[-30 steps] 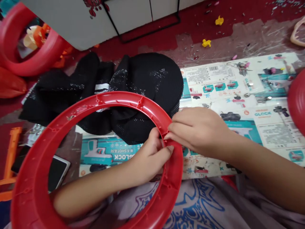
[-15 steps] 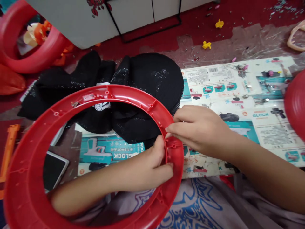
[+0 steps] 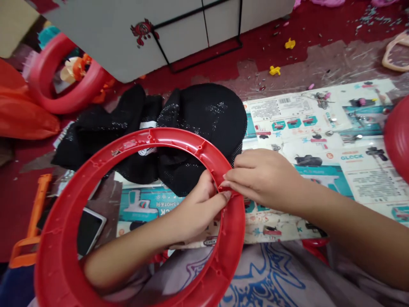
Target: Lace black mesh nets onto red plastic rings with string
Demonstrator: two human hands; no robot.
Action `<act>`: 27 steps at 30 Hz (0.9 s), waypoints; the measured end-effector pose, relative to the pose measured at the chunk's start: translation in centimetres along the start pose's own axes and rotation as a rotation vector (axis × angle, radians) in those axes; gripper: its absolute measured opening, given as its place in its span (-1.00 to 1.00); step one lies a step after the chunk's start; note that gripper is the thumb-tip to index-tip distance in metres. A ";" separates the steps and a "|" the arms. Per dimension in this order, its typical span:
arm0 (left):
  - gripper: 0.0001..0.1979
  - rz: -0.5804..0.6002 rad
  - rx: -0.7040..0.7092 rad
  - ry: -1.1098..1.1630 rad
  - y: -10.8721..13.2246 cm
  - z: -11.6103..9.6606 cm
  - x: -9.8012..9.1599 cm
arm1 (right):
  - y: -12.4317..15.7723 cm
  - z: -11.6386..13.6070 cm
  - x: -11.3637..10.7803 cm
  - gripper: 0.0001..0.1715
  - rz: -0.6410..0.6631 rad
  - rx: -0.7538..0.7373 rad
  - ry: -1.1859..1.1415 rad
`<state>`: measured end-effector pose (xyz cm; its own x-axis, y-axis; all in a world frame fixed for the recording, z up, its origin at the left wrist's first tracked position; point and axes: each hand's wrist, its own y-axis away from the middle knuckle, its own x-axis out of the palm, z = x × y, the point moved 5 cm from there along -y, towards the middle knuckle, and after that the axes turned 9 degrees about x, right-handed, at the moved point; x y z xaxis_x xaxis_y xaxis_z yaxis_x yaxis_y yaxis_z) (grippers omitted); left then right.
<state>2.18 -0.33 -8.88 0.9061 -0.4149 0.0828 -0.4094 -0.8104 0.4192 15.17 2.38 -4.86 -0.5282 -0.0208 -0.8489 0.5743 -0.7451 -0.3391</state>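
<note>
A large red plastic ring (image 3: 96,166) lies tilted over my lap, its ribbed inner side facing up. My left arm passes through the ring's opening, and my left hand (image 3: 200,209) grips the ring's right rim from inside with thumb and fingers closed on it. My right hand (image 3: 265,177) comes from the right, its fingertips pinched on the same spot of the rim, touching the left fingers. Whether something small sits between the fingertips is hidden.
Black mesh fabric (image 3: 198,115) is heaped beyond the ring on printed toy-gun cardboard sheets (image 3: 335,140). A phone (image 3: 91,224) and an orange part (image 3: 32,226) lie at left, another red ring (image 3: 54,85) at far left, a red piece (image 3: 398,136) at right. A white cabinet (image 3: 159,34) stands behind.
The view shifted down and right a little. Both hands stay pinched on the same spot of the ring's right rim, with only small finger movements.
</note>
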 end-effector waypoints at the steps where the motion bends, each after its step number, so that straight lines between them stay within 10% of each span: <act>1: -0.76 0.011 0.011 -0.028 0.0 -0.1 -0.2 | 0.0 0.0 -0.2 -0.65 -0.018 0.007 0.002; 9: -0.66 0.416 0.037 -0.290 1.2 -1.3 0.1 | 0.3 0.8 -1.8 -0.72 -0.114 -0.157 -0.031; 27: -0.56 0.381 0.175 -0.378 1.7 -0.1 0.6 | 0.0 -0.3 -0.9 -0.69 0.057 0.039 -0.124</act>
<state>2.00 -1.90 -8.06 0.6027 -0.7849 -0.1442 -0.7409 -0.6175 0.2643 15.83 2.60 -4.17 -0.5702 -0.1444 -0.8088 0.5822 -0.7656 -0.2737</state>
